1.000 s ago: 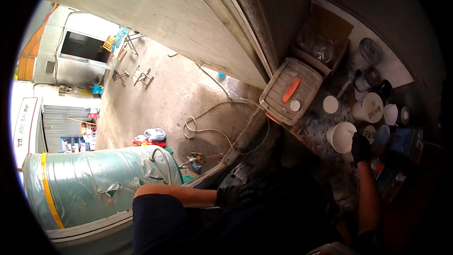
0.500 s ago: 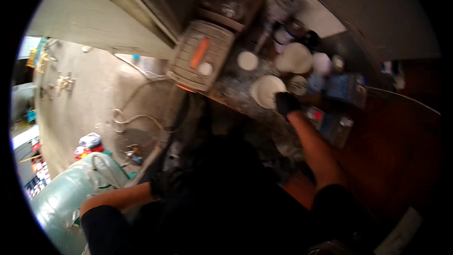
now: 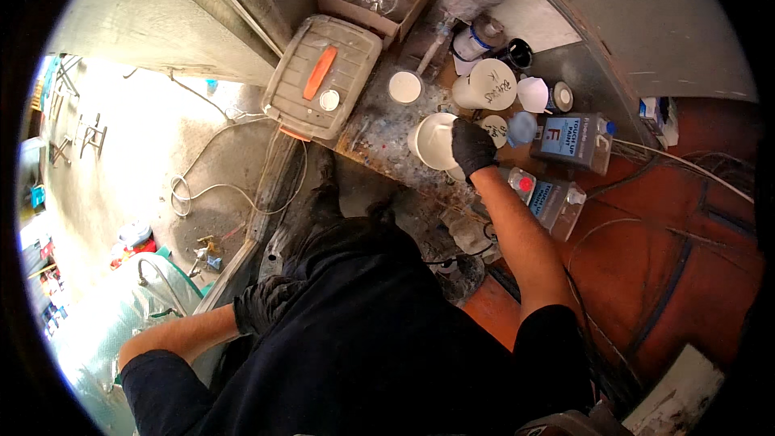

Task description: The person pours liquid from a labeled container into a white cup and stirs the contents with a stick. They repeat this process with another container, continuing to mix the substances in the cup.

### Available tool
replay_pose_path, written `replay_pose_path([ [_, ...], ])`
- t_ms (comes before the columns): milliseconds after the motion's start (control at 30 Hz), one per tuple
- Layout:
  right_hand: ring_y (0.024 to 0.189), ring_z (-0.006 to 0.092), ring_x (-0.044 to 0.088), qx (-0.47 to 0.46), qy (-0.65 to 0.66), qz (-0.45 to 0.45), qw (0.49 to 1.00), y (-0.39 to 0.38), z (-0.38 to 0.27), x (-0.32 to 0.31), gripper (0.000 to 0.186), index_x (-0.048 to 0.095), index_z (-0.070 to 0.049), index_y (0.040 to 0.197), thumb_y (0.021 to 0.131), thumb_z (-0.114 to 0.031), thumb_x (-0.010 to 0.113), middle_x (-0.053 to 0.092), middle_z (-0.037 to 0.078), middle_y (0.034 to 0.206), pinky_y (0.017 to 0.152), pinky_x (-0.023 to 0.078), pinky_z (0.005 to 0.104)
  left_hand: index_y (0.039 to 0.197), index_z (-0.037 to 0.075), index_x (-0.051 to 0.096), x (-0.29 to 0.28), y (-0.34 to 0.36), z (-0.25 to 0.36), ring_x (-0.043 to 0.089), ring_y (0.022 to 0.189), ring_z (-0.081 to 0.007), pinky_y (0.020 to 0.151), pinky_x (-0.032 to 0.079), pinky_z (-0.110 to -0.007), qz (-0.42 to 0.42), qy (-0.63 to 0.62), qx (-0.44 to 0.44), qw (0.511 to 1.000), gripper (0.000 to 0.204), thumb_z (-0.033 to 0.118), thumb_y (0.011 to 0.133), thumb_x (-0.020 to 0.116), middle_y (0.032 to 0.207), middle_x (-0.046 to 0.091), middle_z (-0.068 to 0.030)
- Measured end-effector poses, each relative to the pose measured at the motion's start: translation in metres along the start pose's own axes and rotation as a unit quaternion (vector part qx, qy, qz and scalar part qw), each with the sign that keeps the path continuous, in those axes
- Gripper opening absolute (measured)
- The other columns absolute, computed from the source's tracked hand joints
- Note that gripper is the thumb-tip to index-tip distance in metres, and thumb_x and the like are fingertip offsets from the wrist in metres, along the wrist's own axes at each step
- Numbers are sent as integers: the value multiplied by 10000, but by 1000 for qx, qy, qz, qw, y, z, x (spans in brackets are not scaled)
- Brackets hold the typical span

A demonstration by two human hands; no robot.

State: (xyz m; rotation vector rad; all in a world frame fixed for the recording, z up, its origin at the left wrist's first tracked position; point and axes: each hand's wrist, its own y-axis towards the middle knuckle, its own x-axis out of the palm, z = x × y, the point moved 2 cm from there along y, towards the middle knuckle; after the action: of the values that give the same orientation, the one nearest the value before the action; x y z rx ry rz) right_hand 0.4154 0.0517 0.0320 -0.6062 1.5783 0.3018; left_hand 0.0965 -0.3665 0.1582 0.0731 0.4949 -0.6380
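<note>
My right hand (image 3: 475, 147), in a black glove, is closed at the right rim of a white plastic tub (image 3: 434, 142) on a stained bench. The tub's mouth faces me, and its inside looks pale. My fingertips are hidden behind the glove's back. My left hand (image 3: 265, 305), also gloved in black, lies curled against my body by the thigh; nothing shows in it. Beyond the tub are a round white lid or cup (image 3: 405, 87) and a larger white tub (image 3: 489, 85) with handwriting on it.
A lidded storage bin (image 3: 321, 73) with an orange strip stands at left, before a cardboard box (image 3: 395, 16). A spray gun (image 3: 468, 0), a labelled clear jug (image 3: 575, 141) and another jug (image 3: 557, 206) sit around the tubs. A cable (image 3: 182, 194) lies on the floor.
The view has shifted and become sharper. My right hand has moved slightly up along the tub's rim, farther from me. My left hand still lies by my body.
</note>
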Motion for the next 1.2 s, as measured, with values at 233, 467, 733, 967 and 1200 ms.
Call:
replay_pose_path([
  [233, 802, 374, 671, -47, -12, -145, 988, -11, -10, 1, 194, 657, -62, 893, 839, -209, 543, 675, 194, 834, 701, 529, 496, 1278, 60, 442, 0, -5, 2, 515, 1035, -347, 889, 440, -454, 18, 36, 2, 999, 468, 313, 891, 513, 1260, 490, -206],
  [467, 763, 392, 651, 31, -8, -113, 993, -22, 11, 7, 211, 645, -66, 845, 874, -234, 519, 662, 203, 811, 680, 517, 503, 1307, -4, 466, 1, -8, -2, 531, 1004, -355, 871, 444, -456, 34, -6, -34, 999, 551, 285, 858, 605, 1159, 532, -203],
  [733, 784, 387, 654, 98, 27, -38, 994, -19, 16, 0, 228, 647, -71, 900, 890, -231, 484, 664, 201, 819, 691, 511, 518, 1314, 25, 479, -2, -4, 2, 546, 1000, -337, 888, 440, -438, 31, -6, -72, 997, 468, 334, 976, 383, 1149, 560, -187],
  [967, 791, 376, 662, 0, 40, -78, 996, -21, -3, -5, 198, 643, -84, 869, 880, -219, 499, 672, 190, 831, 705, 519, 509, 1292, 9, 470, -7, 4, 3, 547, 1029, -381, 891, 449, -465, 16, -48, -54, 997, 541, 356, 892, 577, 1173, 537, -229],
  [1200, 796, 399, 646, 22, 28, -159, 987, -25, 1, -1, 201, 633, -64, 884, 881, -215, 501, 658, 195, 828, 693, 513, 503, 1273, -5, 491, -15, 13, 7, 559, 1028, -382, 889, 453, -464, -29, -82, -113, 990, 537, 327, 864, 594, 1172, 565, -233],
])
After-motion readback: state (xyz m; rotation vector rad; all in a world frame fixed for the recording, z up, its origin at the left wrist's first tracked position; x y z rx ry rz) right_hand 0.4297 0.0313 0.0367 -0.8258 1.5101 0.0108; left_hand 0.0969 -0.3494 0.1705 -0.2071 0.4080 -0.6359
